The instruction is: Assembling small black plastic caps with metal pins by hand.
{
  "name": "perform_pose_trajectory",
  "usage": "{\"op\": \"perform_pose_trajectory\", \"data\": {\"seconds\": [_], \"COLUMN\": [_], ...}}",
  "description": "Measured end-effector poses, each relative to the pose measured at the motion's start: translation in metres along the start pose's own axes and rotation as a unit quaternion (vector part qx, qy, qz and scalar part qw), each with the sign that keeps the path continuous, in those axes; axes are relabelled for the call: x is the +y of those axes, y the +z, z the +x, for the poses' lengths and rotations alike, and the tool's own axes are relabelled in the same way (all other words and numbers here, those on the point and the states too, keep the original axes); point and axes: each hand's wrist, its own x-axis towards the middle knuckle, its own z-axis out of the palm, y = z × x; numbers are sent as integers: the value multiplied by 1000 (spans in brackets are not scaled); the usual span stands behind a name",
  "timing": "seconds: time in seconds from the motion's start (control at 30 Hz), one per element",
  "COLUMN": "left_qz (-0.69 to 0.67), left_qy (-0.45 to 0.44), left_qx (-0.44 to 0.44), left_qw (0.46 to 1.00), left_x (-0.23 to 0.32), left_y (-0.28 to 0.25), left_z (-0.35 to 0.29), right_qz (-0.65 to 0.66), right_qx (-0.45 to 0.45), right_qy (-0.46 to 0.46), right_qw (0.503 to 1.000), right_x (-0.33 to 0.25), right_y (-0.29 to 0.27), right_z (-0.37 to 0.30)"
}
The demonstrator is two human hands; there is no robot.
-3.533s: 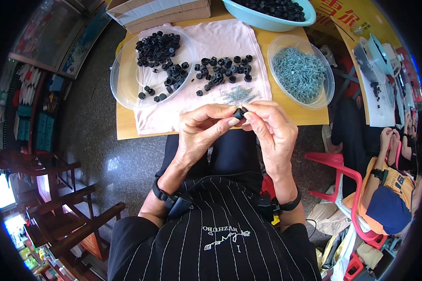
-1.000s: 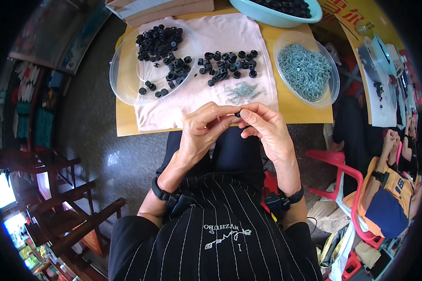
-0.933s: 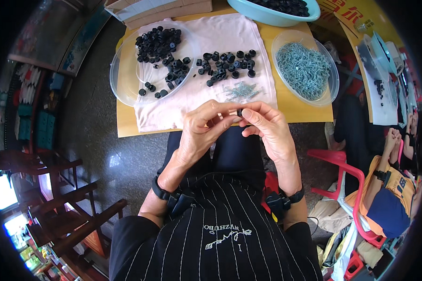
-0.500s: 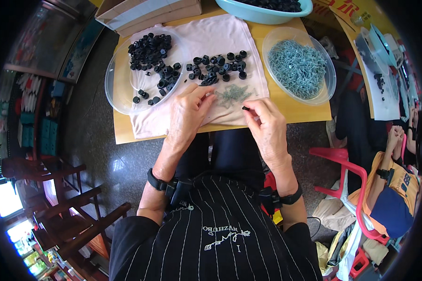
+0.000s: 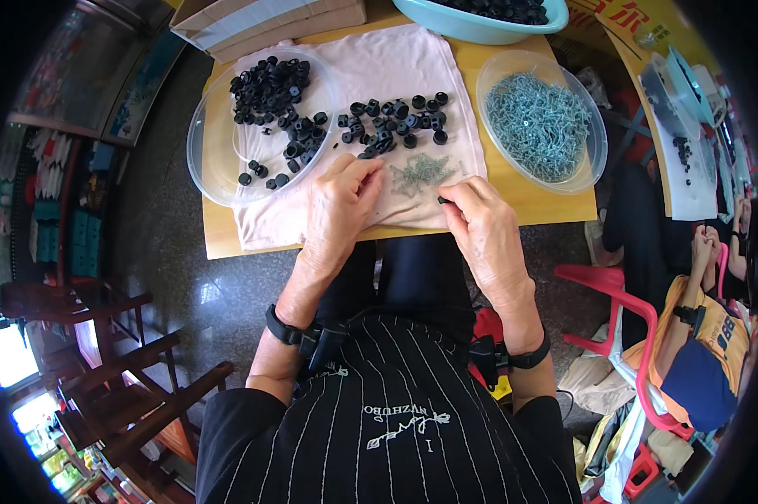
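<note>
My right hand [image 5: 482, 231] pinches a small black plastic part [image 5: 443, 200] between thumb and fingertips, just over the cloth's near edge. Across from it, my left hand [image 5: 342, 202] is closed with its fingertips together; whatever they hold is too small or hidden to make out. Between the hands, a small heap of silvery screws [image 5: 421, 172] lies on the pale pink cloth [image 5: 379, 63]. Beyond the screws, several round black plastic caps [image 5: 393, 118] are spread out. Neither hand touches these loose pieces.
At left on the cloth sits a clear round tray [image 5: 196, 143] holding black parts. A clear tub of screws [image 5: 539, 122] stands at right. Behind are a cardboard box [image 5: 270, 25] and a light blue basin [image 5: 480, 32]. Another person's hands [image 5: 705, 245] show at far right, near a pink chair [image 5: 639, 311].
My right hand has shifted slightly right and down, still pinching the black part. My left hand stays nearly in place, fingertips together.
</note>
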Motion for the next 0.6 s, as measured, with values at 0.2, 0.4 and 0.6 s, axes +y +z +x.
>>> {"op": "perform_pose_trajectory", "data": {"seconds": [0.2, 0.4, 0.6], "left_qz": [0, -119, -353], "left_qy": [-11, -72, -138], "left_qx": [25, 15, -65], "left_qw": [1000, 990, 923], "left_x": [-3, 7, 37], "left_y": [3, -5, -12], "left_z": [-3, -8, -16], "right_qz": [63, 360, 616], "right_qx": [4, 9, -42], "right_qy": [25, 145, 258], "right_qw": [998, 922, 743], "right_x": [2, 6, 8], "right_y": [0, 5, 0], "right_z": [-1, -3, -3]}}
